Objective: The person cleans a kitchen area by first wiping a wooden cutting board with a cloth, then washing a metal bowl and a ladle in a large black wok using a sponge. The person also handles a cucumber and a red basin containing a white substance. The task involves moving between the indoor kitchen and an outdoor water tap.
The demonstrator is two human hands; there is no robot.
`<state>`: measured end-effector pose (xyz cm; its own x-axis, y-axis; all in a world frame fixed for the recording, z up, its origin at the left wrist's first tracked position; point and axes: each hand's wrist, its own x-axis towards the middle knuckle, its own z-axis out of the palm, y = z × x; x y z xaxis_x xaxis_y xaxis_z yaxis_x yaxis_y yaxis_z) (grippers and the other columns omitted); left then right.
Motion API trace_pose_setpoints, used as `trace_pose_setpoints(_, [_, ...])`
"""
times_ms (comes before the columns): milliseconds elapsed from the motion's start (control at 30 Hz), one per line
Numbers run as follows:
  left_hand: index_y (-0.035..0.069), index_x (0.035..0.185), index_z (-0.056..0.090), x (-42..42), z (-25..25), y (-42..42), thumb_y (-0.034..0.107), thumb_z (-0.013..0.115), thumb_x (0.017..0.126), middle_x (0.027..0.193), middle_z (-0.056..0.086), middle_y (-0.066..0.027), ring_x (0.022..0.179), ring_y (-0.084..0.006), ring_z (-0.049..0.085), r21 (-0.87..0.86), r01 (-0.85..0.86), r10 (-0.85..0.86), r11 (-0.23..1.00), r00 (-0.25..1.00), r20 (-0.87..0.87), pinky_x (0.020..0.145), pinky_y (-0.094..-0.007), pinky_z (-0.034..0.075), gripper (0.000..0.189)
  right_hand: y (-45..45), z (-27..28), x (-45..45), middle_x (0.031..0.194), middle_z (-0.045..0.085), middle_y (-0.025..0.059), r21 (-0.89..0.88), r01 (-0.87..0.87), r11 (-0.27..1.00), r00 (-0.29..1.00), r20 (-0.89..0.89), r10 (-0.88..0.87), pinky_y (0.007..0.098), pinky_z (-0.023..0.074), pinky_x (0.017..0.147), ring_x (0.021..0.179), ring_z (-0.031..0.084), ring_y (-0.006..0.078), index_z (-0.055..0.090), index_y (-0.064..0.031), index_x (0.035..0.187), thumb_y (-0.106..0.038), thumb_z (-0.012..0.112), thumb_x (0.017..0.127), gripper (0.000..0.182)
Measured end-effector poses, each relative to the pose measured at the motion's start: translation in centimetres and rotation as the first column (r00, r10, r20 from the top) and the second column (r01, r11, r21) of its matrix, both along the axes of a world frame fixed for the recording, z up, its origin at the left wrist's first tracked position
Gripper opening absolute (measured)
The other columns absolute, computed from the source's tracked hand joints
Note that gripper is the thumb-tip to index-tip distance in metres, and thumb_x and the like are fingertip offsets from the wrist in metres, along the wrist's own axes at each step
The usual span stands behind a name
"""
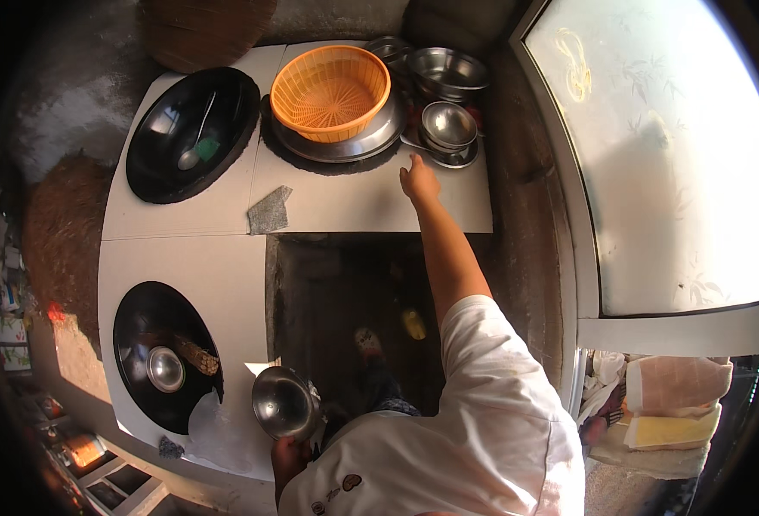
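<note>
My left hand (291, 451) holds a steel bowl (284, 403) by its rim, low in the view beside the counter's edge. My right hand (421, 179) is stretched out over the far counter, just short of a stack of small steel bowls (449, 125); its fingertips are near a flat metal utensil (414, 143) beside the stack, and whether they touch it I cannot tell. An orange plastic basket (331, 93) sits on a metal lid (379, 145) to the left of that hand. Larger steel basins (449, 69) stand behind the small bowls.
A black wok (160, 155) at the far left holds a ladle (188, 159) and a green scouring pad (208, 149). In the nearer wok (141, 335) lie a small steel bowl (166, 369) and a bundled-stick brush (200, 358). A grey cloth (270, 211) lies on the counter (341, 216). A glazed door (663, 193) stands at right.
</note>
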<state>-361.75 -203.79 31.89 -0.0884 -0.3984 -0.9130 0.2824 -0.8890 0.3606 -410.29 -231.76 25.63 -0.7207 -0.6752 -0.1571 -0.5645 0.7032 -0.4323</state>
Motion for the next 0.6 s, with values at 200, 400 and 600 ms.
trace_pose_setpoints(200, [0.003,0.09,0.052,-1.3,-3.2,0.1,0.019,0.043,0.075,0.07,0.054,-0.0082,0.06,-0.0175,0.053,-0.292,0.351,-0.25,0.89,0.91,0.331,0.05,-0.0247,0.043,0.023,-6.1,-2.6,-5.0,0.101,0.058,0.0151,0.036,-0.014,0.999,0.999,-0.037,0.015,0.0436,0.0435,0.078,0.093,0.056,0.0316,0.031,-0.0191,0.127,-0.032,0.048,0.08,0.052])
trace_pose_setpoints(400, [0.004,0.091,0.051,-2.5,-2.2,-2.6,0.016,0.042,0.078,0.077,0.055,-0.0069,0.061,-0.0161,0.053,-0.299,0.478,-0.317,0.826,0.832,0.455,0.05,-0.0242,0.042,0.021,-6.1,-4.7,-7.0,0.082,0.062,0.0147,0.088,-0.095,0.992,0.967,-0.23,0.113,0.045,0.0461,0.068,0.079,0.06,0.0329,0.049,-0.0099,0.09,-0.024,0.044,0.083,0.016])
trace_pose_setpoints(600, [0.005,0.084,0.052,-3.1,0.2,-3.4,0.019,0.038,0.081,0.064,0.05,-0.0043,0.048,-0.0108,0.042,-0.134,-0.048,0.051,0.99,0.999,0.02,0.042,-0.022,0.031,0.02,-0.1,0.2,-5.1,0.068,0.059,0.012,-0.102,-0.391,0.915,0.784,-0.557,0.274,0.043,0.046,0.051,0.061,0.059,0.0324,0.05,-0.0097,0.079,-0.026,0.046,0.083,0.017])
